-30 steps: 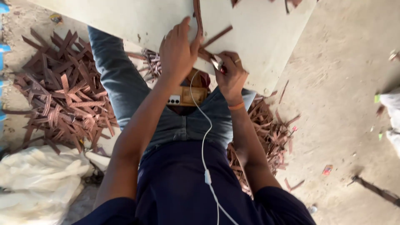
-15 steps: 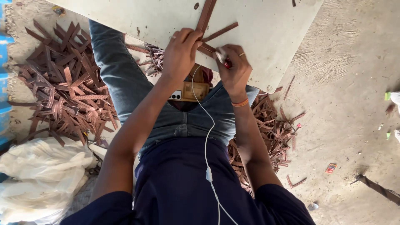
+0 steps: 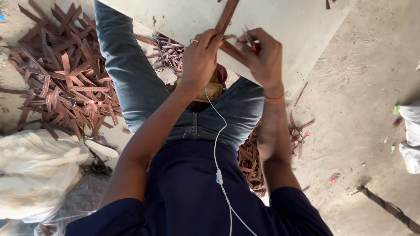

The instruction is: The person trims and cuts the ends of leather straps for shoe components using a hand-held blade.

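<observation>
Two hands working brown strips on a pale board.

The left hand (image 3: 202,59) presses its fingers closed on a brown leather strip (image 3: 227,17) lying on the pale board (image 3: 280,30) (the work surface); the right hand (image 3: 261,57), just beside it, grips a small red-handled tool (image 3: 253,43) at the strip. A heap of brown strips (image 3: 61,83) lies on the floor left of the board.

Brown strap (image 3: 228,15) cut off at top edge, small tool (image 3: 250,40) mostly hidden by right hand (image 3: 262,59) fingers
</observation>
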